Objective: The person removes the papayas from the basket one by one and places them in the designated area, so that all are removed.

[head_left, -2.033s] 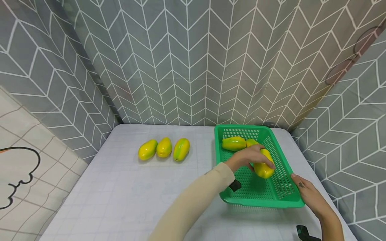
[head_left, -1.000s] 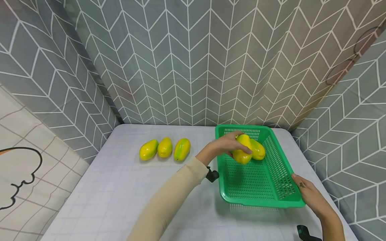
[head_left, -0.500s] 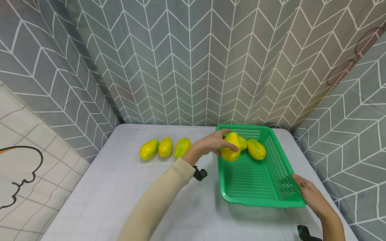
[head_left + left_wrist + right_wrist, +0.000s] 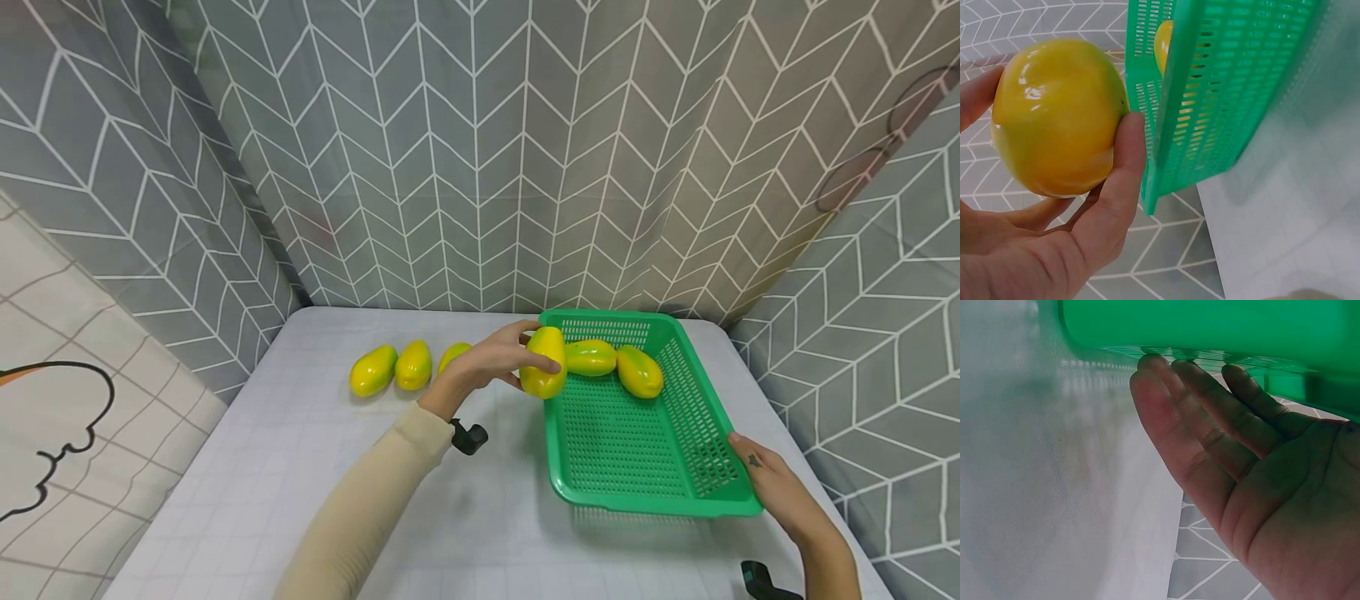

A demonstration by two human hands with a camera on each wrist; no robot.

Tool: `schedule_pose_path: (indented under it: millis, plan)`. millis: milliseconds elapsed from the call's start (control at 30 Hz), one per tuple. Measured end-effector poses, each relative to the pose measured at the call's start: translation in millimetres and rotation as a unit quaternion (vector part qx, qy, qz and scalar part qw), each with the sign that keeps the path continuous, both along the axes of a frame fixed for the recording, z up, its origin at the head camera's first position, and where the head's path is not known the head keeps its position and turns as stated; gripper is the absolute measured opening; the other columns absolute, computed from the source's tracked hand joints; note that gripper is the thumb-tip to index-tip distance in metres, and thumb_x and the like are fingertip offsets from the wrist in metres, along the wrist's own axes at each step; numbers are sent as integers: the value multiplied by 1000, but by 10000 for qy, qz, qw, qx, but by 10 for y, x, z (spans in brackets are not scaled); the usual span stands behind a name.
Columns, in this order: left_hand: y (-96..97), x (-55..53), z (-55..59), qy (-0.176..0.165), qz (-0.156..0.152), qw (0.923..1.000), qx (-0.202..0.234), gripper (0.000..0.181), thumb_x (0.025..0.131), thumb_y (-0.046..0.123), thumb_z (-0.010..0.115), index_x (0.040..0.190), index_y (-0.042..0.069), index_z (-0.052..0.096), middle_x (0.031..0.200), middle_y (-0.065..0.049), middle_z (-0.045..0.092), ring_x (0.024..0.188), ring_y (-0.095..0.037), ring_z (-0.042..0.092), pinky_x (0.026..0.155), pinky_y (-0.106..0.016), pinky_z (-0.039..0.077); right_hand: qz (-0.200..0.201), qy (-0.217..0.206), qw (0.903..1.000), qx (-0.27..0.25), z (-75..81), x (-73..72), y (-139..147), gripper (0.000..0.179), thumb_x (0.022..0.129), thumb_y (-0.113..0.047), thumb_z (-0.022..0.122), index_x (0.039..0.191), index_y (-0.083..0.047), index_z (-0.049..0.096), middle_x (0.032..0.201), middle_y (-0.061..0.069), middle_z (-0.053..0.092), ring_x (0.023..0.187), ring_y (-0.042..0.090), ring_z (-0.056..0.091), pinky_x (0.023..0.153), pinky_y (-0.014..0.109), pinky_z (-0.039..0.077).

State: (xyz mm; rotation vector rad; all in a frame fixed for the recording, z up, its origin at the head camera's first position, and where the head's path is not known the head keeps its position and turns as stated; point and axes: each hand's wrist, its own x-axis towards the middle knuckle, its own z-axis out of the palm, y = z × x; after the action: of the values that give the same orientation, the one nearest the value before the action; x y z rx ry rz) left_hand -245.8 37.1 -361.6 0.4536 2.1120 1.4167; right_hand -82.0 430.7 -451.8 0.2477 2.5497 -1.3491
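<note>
In the head view my left hand [image 4: 495, 354] holds a glossy yellow-green, mango-shaped fruit [image 4: 544, 363] over the left rim of a green plastic basket [image 4: 660, 505]. The left wrist view shows thumb and fingers spread around this fruit [image 4: 1060, 119], next to the basket's slotted wall [image 4: 1241, 75]. Two similar fruits, one lying sideways [image 4: 591, 358] and one slanted [image 4: 639, 372], are in the far part of the basket. My right hand [image 4: 772, 483] grips the basket's right near corner, thumb at the rim. In the right wrist view its fingers [image 4: 1210, 434] reach under the basket.
Outside the basket, on the white-covered table [image 4: 247, 475], a left fruit [image 4: 372, 371], a middle fruit [image 4: 413, 365] and a third fruit [image 4: 453, 353], partly hidden by my left hand, lie in a row. A grey patterned curtain [image 4: 480, 167] stands behind the table.
My left hand has carried the fruit leftward, from the right part of the basket to its left rim. The right hand and basket stay in place.
</note>
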Motion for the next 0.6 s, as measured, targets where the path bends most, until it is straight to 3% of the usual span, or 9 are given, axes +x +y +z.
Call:
schedule_pose_path:
  millis: [367, 600]
  plan:
    - [-244, 48, -18, -172, 202, 9996, -19, 96, 86, 31, 84, 166, 17, 32, 168, -16, 38, 120, -30, 66, 86, -39, 66, -16, 24, 10000, -25, -19, 2, 8, 88, 115, -53, 16, 159, 21, 4, 165, 48, 3, 154, 69, 1, 118, 85, 13]
    - [-463, 83, -32, -104, 462, 9989, -32, 94, 87, 31, 83, 166, 20, 33, 170, -15, 35, 121, -31, 65, 89, -39, 65, -43, -82, 10000, 7, -6, -7, -1, 88, 114, -54, 15, 159, 21, 3, 165, 48, 3, 154, 68, 1, 118, 85, 13]
